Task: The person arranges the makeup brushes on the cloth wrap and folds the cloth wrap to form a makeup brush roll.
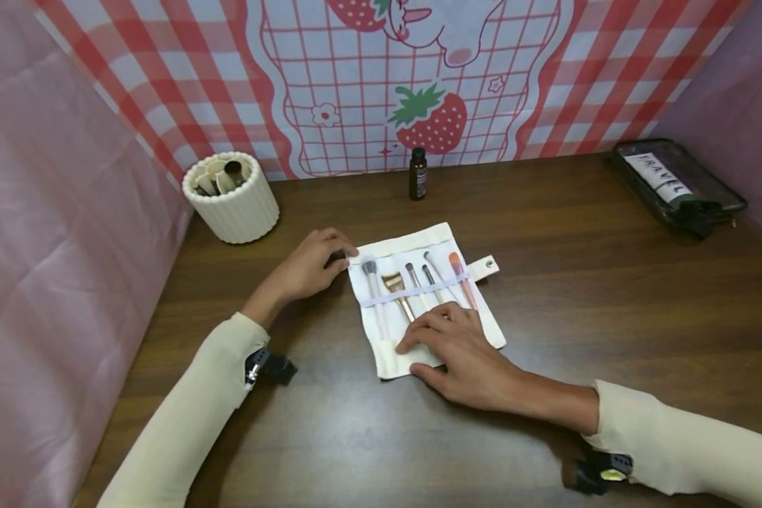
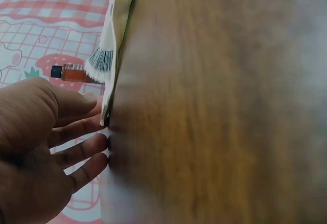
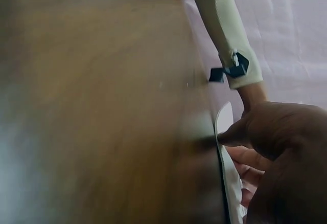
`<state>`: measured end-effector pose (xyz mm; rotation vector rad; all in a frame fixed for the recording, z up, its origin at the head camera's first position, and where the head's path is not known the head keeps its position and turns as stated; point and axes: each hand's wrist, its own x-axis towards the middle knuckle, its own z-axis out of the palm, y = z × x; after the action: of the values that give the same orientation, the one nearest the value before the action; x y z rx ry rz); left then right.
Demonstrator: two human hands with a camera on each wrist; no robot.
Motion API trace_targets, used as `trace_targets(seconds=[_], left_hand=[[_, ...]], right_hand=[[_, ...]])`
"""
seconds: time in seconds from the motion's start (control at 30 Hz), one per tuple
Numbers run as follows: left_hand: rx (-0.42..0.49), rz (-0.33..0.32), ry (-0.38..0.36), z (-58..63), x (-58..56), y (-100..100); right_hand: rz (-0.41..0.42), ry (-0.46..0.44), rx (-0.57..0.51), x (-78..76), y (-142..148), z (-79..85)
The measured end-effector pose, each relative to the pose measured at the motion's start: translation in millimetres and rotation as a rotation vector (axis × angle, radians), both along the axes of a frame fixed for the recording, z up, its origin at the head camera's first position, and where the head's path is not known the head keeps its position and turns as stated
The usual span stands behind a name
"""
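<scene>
An unrolled white fabric brush roll [image 1: 390,360] lies on the table, a lilac elastic band across it. Under the band sit several makeup brushes, among them a fluffy grey-tipped brush [image 1: 370,268], a gold fan-shaped brush [image 1: 394,283] and a pink brush with an orange tip [image 1: 455,262]. My left hand [image 1: 314,262] touches the roll's far left corner with loosely bent fingers; in the left wrist view other fingertips [image 2: 97,163] meet the table. My right hand [image 1: 460,356] rests on the near edge, covering the lower brush handles. Its thumb [image 3: 232,134] touches that edge.
A ribbed white cup [image 1: 231,212] of brushes stands at the back left. A small dark bottle [image 1: 418,176] stands behind the roll. A black see-through pouch marked TRAVEL [image 1: 679,183] lies at the back right. A snap tab [image 1: 485,268] sticks out from the roll's right side.
</scene>
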<state>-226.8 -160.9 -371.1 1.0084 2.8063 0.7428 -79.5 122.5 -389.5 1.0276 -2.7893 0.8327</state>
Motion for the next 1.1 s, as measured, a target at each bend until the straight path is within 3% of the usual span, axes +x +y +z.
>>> trace_targets(seconds=[0.57,1.1], left_hand=[[-0.023,0.008,-0.012,7.0,28.1,-5.4],[-0.033,-0.001,-0.091,16.2,58.8,3.5]], right_hand=[[-0.026,0.034,-0.033,-9.6,54.3,4.6],[-0.016,-0.071,-0.108,-32.0,91.3,9.0]])
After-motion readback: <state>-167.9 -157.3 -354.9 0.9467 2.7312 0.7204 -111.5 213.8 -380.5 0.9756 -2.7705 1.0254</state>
